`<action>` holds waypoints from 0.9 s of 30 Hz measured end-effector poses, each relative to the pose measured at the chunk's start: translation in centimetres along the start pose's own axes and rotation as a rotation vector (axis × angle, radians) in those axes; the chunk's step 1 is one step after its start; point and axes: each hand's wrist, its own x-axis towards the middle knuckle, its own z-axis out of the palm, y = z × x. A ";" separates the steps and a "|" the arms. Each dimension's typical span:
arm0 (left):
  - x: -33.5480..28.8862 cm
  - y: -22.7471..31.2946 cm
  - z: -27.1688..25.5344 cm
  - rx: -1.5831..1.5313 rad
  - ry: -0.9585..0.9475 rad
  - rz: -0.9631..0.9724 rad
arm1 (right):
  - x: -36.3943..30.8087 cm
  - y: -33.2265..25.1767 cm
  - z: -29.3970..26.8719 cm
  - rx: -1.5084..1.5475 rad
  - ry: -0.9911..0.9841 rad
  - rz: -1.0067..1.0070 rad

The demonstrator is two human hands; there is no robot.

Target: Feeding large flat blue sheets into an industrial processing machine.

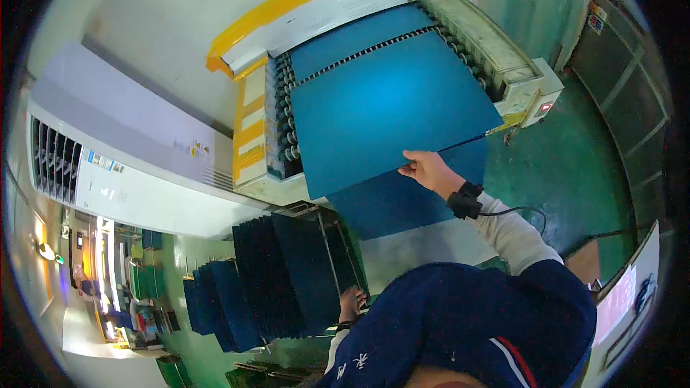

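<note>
A large flat blue panel (392,100) lies on the rollers of a conveyor machine, its near edge jutting out past the end. At that near edge is my right hand (429,171), thumb above and fingers curled, pinching the panel. Beneath the overhang shows a second blue panel (388,208), lower down. My left hand (351,304) is low beside a rack (327,244) of upright dark blue panels (269,280). Its fingers curl at the rack's frame, though the contact is small and partly hidden.
Farther in, another blue sheet (352,32) lies on the conveyor rollers (287,115). A white air-conditioner cabinet (144,172) lies to the left. A control box (543,97) with a red-lit switch sits at the conveyor's right corner. A pale surface (424,244) is below the panels.
</note>
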 end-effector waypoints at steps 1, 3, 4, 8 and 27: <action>-0.1 0.1 -0.5 -0.044 -0.065 -0.007 | 0.2 0.1 -0.1 0.007 0.003 0.003; 0.2 -0.2 0.0 0.012 0.027 0.021 | 0.6 0.3 -0.3 0.021 0.009 0.010; 0.1 -0.5 0.1 -0.019 0.011 0.036 | 0.6 0.4 -0.2 0.024 0.009 0.009; -1.2 1.1 1.2 -0.073 -0.055 0.014 | 1.3 0.4 -1.1 0.001 -0.009 0.019; 0.9 1.5 -1.2 0.333 -0.148 0.287 | 2.4 0.4 -0.6 -0.039 -0.068 -0.013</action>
